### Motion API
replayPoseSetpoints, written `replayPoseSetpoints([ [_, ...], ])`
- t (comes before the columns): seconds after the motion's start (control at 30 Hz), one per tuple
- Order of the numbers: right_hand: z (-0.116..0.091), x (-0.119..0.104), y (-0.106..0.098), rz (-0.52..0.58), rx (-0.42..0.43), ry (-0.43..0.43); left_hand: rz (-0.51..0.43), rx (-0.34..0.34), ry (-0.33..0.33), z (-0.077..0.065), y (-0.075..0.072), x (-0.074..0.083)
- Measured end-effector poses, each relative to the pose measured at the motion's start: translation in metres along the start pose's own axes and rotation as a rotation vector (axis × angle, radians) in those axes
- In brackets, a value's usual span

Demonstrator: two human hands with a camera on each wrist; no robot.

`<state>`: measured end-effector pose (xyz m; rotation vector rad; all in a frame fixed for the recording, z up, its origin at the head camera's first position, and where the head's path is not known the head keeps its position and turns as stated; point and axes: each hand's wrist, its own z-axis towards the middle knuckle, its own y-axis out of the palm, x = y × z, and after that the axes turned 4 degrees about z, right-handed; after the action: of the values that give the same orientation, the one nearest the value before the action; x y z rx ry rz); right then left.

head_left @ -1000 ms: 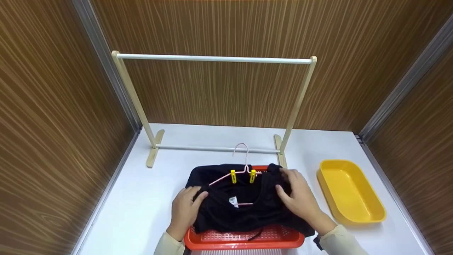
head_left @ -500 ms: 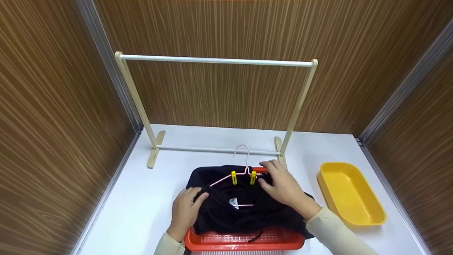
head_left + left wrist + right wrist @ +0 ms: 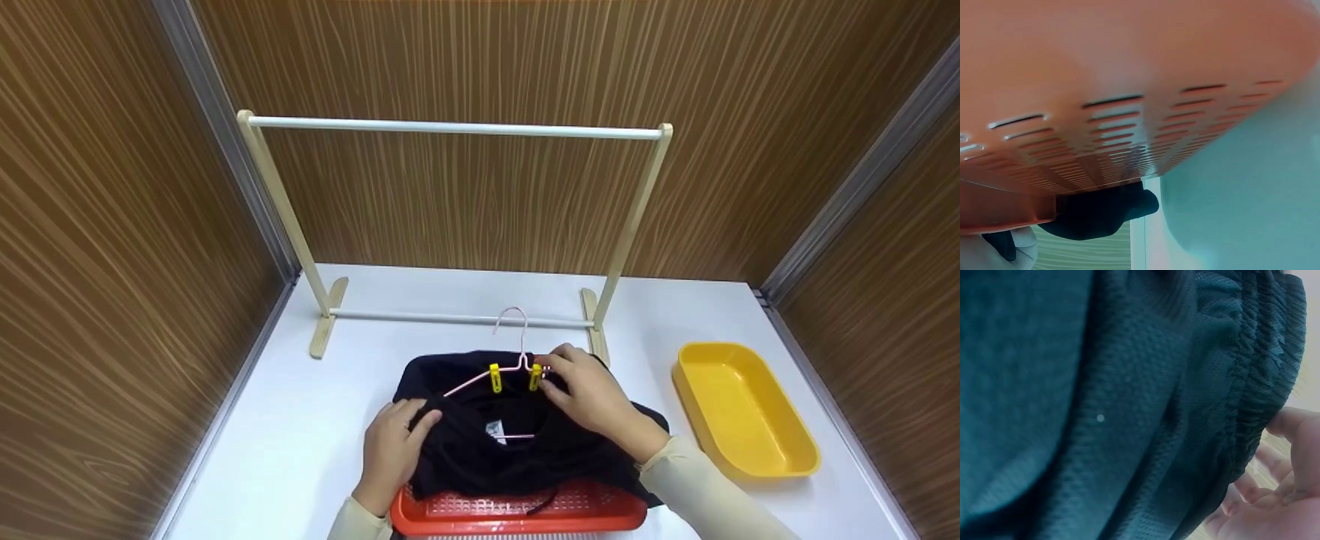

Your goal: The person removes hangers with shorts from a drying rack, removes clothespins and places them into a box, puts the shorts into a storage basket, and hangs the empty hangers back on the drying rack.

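Observation:
In the head view, black shorts (image 3: pixel 480 465) with a small white label lie over the red slotted basket (image 3: pixel 517 523). Their gathered elastic waistband (image 3: pixel 1269 343) shows in the right wrist view. A pink wire hanger (image 3: pixel 523 341) with two yellow clips lies partly inside the waist opening. My left hand (image 3: pixel 390 446) pinches the waistband's left side between thumb and fingers. My right hand (image 3: pixel 592 390) has its bent thumb and fingertips at the right yellow clip (image 3: pixel 535 377); the exact contact is partly hidden. The hanger's lower bar is mostly covered by cloth.
Behind the basket stands a wooden rack with a white top rail (image 3: pixel 457 127) and feet on the white table (image 3: pixel 285 420). A yellow tray (image 3: pixel 742 412) sits to the right. Wood-patterned walls (image 3: pixel 465 60) enclose the back and both sides.
My right hand has left the right side of the shorts and moved left to the right-hand clip. My left hand and the hanger have stayed nearly in place.

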<state>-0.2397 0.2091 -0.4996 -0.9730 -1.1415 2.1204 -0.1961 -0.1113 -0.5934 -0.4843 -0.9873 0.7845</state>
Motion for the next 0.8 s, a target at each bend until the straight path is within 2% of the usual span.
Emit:
replayPoseSetpoints([
  [0.23, 0.0007, -0.001, -0.0011, 0.023, 0.007, -0.007, 0.002, -0.003, 0.0, 0.0002, -0.0007, 0.001],
  [0.6, 0.0025, 0.0053, -0.0007, 0.038, 0.077, -0.05, 0.007, 0.019, 0.018, -0.0011, 0.0008, 0.0015],
  [0.7, 0.0014, 0.006, -0.0002, 0.057, 0.058, -0.026, 0.009, 0.021, 0.015, -0.0013, 0.0009, 0.0017],
  [0.8, 0.0003, 0.0052, -0.0001, 0.104, 0.022, 0.037, 0.008, 0.022, 0.013, -0.0015, 0.0008, 0.0015],
])
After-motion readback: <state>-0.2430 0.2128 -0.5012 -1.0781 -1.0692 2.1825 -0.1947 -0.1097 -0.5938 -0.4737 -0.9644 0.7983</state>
